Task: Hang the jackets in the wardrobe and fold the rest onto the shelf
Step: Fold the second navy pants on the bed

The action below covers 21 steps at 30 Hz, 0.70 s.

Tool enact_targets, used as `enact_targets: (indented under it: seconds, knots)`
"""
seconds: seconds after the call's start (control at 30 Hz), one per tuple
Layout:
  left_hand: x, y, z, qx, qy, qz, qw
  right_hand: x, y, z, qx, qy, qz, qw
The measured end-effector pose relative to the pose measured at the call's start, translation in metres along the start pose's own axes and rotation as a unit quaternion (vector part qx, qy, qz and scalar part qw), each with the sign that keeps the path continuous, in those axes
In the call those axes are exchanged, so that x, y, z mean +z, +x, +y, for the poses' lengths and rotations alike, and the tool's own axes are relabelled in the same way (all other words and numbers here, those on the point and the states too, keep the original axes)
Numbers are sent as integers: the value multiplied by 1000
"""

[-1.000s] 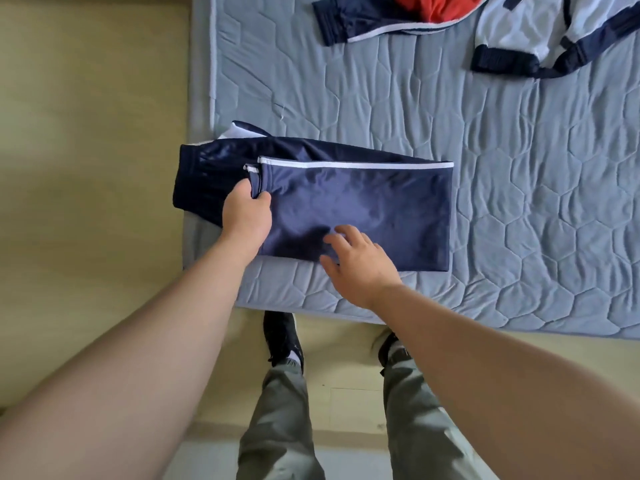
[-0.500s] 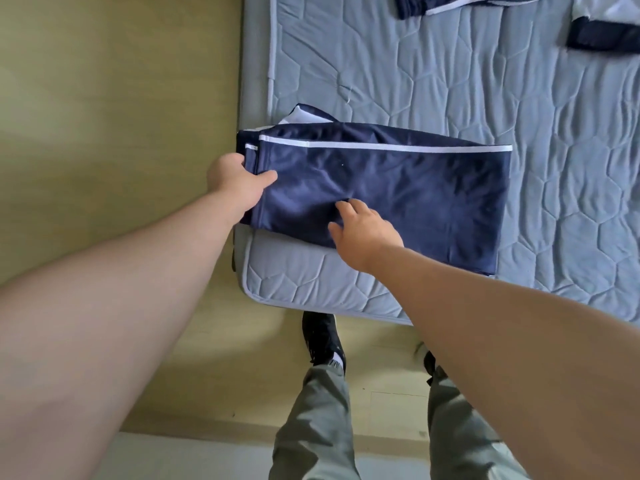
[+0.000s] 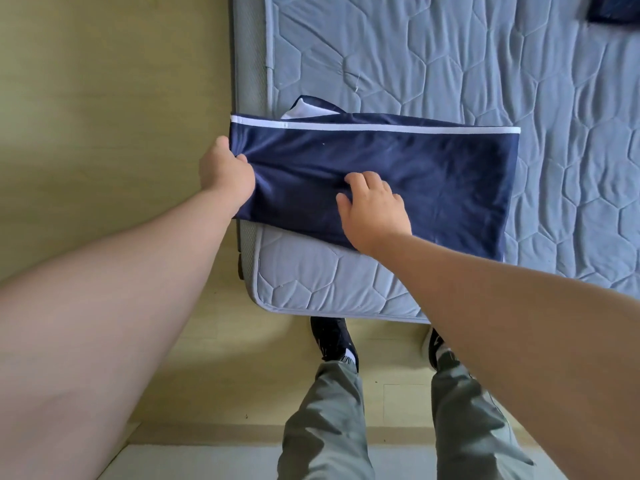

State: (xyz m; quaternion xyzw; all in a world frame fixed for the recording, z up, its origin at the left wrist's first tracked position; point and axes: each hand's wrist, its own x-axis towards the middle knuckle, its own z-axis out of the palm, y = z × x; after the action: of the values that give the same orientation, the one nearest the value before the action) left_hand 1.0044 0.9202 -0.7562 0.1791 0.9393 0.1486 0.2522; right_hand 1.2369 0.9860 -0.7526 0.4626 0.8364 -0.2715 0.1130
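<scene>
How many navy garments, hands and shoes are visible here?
Navy garments: 2, folded garment on mattress, cut-off garment at top edge
Hands: 2, left hand, right hand
Shoes: 2, left shoe, right shoe
Total: 6

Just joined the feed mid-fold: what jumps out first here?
Folded navy track pants with a white stripe lie across the near left corner of the grey quilted mattress. The left hand grips their left end at the mattress edge, while the right hand rests on their middle.
</scene>
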Motion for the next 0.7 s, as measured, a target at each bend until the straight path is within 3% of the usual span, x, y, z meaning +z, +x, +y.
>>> enact_targets:
  seconds: [0.17,0.27,0.37,0.6,0.7]
  knots:
    - [-1,4,7,-83,-13,-23,996,-19,12,58,157,19,59,986]
    - [1,1,6,-146,-92,-98,980,-28,17,92,275,38,74,958]
    - [-2,-3,0,-159,-142,-123,969,-33,17,114,344,58,61,935]
    - [-11,-8,5,-173,-225,-157,946,-36,10,113,285,106,50,951]
    - [-19,-22,19,-167,-245,-141,945,-38,17,89,238,185,-22,953]
